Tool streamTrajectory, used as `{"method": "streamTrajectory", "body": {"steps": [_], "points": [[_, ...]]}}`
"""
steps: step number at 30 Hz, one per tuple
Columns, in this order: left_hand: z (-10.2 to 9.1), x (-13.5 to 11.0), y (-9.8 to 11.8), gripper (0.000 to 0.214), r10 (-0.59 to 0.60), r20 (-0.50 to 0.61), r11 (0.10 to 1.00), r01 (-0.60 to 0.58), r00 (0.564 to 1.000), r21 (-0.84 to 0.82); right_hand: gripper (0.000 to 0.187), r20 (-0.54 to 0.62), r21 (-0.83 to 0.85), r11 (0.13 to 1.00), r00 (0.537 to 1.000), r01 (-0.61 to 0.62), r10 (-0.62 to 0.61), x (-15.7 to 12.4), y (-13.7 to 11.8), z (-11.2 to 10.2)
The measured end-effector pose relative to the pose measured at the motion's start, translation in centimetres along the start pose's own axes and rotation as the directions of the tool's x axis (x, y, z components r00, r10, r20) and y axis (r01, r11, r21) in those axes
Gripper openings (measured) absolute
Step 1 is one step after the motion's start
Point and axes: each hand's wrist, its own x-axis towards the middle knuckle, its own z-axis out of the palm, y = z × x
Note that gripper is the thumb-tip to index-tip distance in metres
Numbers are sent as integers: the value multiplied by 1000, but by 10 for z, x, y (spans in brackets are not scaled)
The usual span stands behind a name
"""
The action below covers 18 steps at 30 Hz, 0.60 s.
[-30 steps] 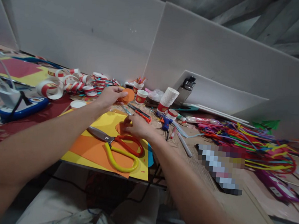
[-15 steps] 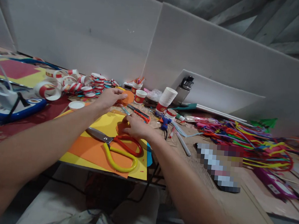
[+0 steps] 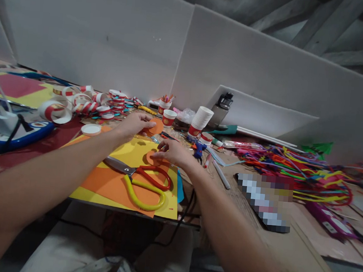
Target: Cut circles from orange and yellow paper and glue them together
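Note:
My left hand [image 3: 137,125] pinches an orange paper circle [image 3: 157,126] above the far edge of the yellow paper [image 3: 172,201]. Lower and to the right, my right hand [image 3: 170,152] has its thumb and fingers closed on a second orange disc [image 3: 150,158], held just over the sheets. Large scissors [image 3: 130,170] with one red and one yellow handle lie in front of both hands, on orange paper [image 3: 96,183]. A white round lid-like piece [image 3: 91,129] rests left of the left forearm.
Behind my hands stand a red-and-white paper cup [image 3: 169,118] and a cup stack [image 3: 201,120]. Cut cup rings [image 3: 56,110] lie left, beyond a blue-and-white iron-like device [image 3: 23,132]. A blue glue gun [image 3: 199,148], a grey marker [image 3: 221,174] and colourful pipe cleaners [image 3: 293,171] are to the right.
My left hand has lowered slightly and shifted right with its circle. The right hand has turned and drawn back a little, so more of its orange disc shows.

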Motion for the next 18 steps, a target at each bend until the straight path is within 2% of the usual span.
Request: {"method": "streamTrajectory", "body": {"steps": [2,3,5,7,9,11,15,18], "points": [[4,-2,-3,20,10,6,1000,-10,1000,1,23,-146,-74,996,989,-43,32,-6,1,-14],[6,-3,-3,20,9,7,1000,-9,1000,5,24,-240,-110,990,969,-90,61,-10,3,-23],[9,-5,-4,22,-8,3,1000,8,1000,11,32,-394,-209,937,901,-280,182,-16,11,-41],[12,-7,-3,24,-27,8,1000,27,1000,7,38,-481,-296,834,828,-465,290,-19,25,-54],[12,-7,-2,25,-34,12,999,34,999,-2,47,-434,-352,767,819,-537,374,-18,41,-59],[11,-6,-1,24,-29,7,999,29,1000,-16,50,-404,-366,747,818,-556,410,-15,55,-58],[11,-3,-3,21,-56,3,997,56,998,-52,43,-350,-363,763,837,-534,420,-8,74,-51],[11,-2,-6,15,-120,35,990,122,992,-69,40,-367,-319,786,834,-529,412,-5,85,-48]]}}
